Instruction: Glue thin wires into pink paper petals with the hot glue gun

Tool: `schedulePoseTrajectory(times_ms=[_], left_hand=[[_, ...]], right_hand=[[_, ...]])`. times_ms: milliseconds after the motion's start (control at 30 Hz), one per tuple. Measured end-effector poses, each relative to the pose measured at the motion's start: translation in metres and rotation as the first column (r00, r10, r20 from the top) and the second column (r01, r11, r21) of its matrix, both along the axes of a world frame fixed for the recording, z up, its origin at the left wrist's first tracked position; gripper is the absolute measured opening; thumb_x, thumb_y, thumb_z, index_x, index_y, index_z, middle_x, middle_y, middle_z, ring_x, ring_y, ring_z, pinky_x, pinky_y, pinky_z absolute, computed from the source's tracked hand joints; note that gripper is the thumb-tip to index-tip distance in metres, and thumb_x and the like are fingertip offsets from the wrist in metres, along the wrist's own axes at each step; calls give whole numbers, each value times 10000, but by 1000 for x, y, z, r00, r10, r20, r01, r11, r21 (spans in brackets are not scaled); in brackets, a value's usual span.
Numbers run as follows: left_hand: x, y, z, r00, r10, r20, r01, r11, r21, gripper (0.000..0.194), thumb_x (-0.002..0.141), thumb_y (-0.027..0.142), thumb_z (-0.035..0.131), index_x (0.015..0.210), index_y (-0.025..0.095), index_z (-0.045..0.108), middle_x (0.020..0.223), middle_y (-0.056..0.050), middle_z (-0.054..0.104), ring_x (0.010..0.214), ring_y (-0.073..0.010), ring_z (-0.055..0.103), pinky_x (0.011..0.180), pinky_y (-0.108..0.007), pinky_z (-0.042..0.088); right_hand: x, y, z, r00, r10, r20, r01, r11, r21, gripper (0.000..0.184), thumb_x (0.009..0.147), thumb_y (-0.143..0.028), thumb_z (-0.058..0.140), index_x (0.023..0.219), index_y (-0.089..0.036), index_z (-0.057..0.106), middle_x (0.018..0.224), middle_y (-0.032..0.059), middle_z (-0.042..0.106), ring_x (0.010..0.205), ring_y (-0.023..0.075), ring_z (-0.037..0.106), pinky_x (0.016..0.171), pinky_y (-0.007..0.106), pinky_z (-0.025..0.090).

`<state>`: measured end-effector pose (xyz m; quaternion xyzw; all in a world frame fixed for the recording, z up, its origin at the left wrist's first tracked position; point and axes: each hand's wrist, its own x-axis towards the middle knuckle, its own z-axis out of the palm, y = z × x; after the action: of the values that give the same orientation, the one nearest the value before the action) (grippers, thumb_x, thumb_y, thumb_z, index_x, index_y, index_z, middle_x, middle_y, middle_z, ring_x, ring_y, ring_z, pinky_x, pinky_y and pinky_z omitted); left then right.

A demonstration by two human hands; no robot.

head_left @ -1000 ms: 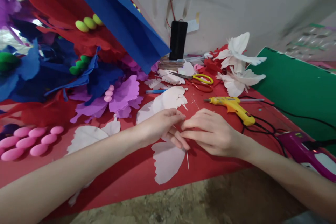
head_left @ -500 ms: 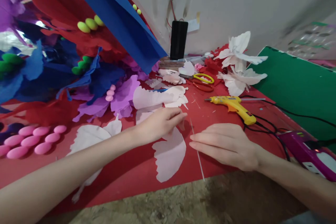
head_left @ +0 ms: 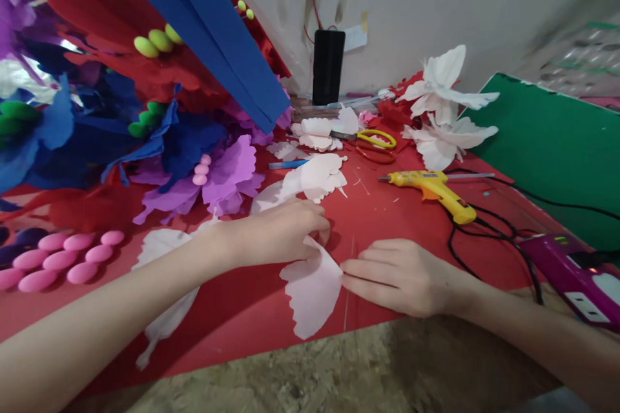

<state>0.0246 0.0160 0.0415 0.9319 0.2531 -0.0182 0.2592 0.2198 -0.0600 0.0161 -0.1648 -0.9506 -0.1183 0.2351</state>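
A white paper butterfly wing (head_left: 312,293) with a scalloped edge lies near the front of the red tabletop. My left hand (head_left: 293,229) is closed on its upper end, the fingertips partly hidden. At the wing's right corner my right hand (head_left: 404,277) has its fingers pressed together. A thin white stick (head_left: 345,310) passes under those fingertips, close beside the paper. Another white paper butterfly shape (head_left: 172,316) lies partly beneath my left forearm. Beyond my left hand is a stack of white cut wings (head_left: 314,174).
A yellow glue gun (head_left: 436,190) with its cord lies right, near a purple power strip (head_left: 571,277). Yellow-and-red-handled scissors (head_left: 375,140) and a blue pen (head_left: 287,164) lie behind. Pink foam ovals (head_left: 61,260) and coloured paper butterflies (head_left: 227,171) crowd the left. A phone (head_left: 328,68) stands at the wall.
My hands were together, then parted as my right hand drew the stick rightward. A white wing lifted onto the stack half a second ago lies lower now. My right fingertips have come back to the near wing.
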Motion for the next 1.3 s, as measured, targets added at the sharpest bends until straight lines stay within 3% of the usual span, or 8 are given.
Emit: schedulePoseTrajectory(times_ms=[167,367,533,667,833,933,1133,1300], left_hand=[[-5,0,14,998,67,1,-67,997,-31,73,698,119,529,680,172,576,651,42,582,592,-89,515,527,-179,348],[-17,19,17,947,313,-76,-321,932,-166,93,714,248,519,693,164,552,589,28,556,490,-81,462,439,-175,311],[-22,21,-1,955,261,-138,-287,930,-230,90,696,241,525,649,169,553,565,35,563,480,-85,483,433,-176,318],[-20,14,-7,968,235,-90,-247,953,-173,102,706,260,573,646,177,577,589,31,576,544,-110,514,476,-200,338],[-19,-5,-7,966,230,116,-235,971,33,225,718,183,645,937,175,594,1003,-39,607,992,-193,524,878,-307,382],[-23,-17,-13,968,30,247,-76,981,177,120,800,140,565,911,174,599,947,-31,634,915,-168,564,823,-298,409],[-29,-25,-30,972,-6,235,-52,969,240,223,751,176,676,959,180,595,997,-24,658,916,-174,595,848,-316,415],[-30,-26,-33,969,-26,244,-38,967,253,125,769,159,659,881,176,608,993,-24,650,929,-170,591,860,-311,407]], right_hand=[[5,3,2,1000,9,-12,-9,1000,8,273,904,-74,336,853,-107,603,827,58,708,638,118,607,552,247,480],[9,7,4,997,-33,-71,37,997,62,271,909,-75,344,829,-98,602,810,68,709,653,119,623,580,251,505],[9,10,6,999,-42,-29,43,997,59,231,884,-61,400,833,-81,625,841,68,713,734,145,657,640,259,548],[9,13,4,999,-43,-25,44,998,51,247,883,-52,393,853,-61,638,860,81,713,785,157,668,692,268,564],[6,15,0,998,-62,-31,62,998,7,249,888,-71,398,853,-60,644,863,90,709,801,159,665,684,274,571],[2,15,-3,996,-73,-51,71,997,-43,226,880,-75,421,855,-66,646,866,93,704,805,155,659,684,269,567],[-7,11,-9,997,-67,-30,64,992,-111,244,885,-85,413,835,-73,652,872,88,698,795,153,647,683,267,558],[-5,9,-10,994,-108,-26,105,988,-118,237,875,-69,415,898,-61,651,901,92,697,794,164,644,699,284,558]])
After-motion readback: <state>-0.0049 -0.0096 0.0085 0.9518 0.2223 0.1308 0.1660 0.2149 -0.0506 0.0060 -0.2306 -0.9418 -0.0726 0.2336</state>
